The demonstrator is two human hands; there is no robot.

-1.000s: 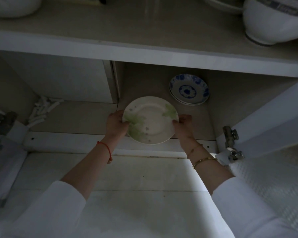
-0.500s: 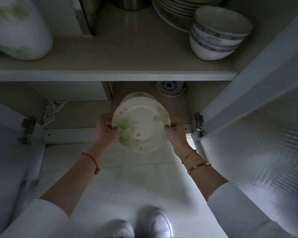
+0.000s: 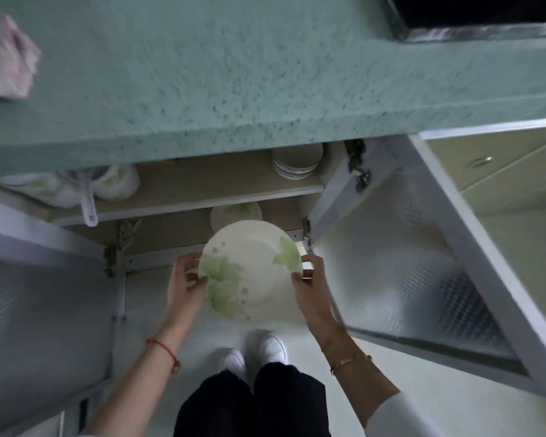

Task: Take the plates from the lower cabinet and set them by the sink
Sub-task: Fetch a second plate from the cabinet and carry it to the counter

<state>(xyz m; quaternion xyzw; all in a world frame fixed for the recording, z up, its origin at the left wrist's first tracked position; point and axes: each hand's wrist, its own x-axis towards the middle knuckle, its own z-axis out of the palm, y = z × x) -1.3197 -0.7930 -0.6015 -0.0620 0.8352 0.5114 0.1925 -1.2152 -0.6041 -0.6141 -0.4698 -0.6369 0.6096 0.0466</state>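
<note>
Kitchen, open lower cabinet: my left hand and right hand grip floral plate by opposite rims, fingers curled round edge. Plate is out of cabinet, above floor, below countertop. Carry step in hand. Next: raise past counter lip, set beside dark recess, probably sink. Second plate waits on bottom shelf.

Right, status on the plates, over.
Left hand, right hand each grip the green-leaf plate at opposite rims. Plate clear of the cabinet, below the countertop. Second plate on the lower shelf. Doors open either side.
</note>
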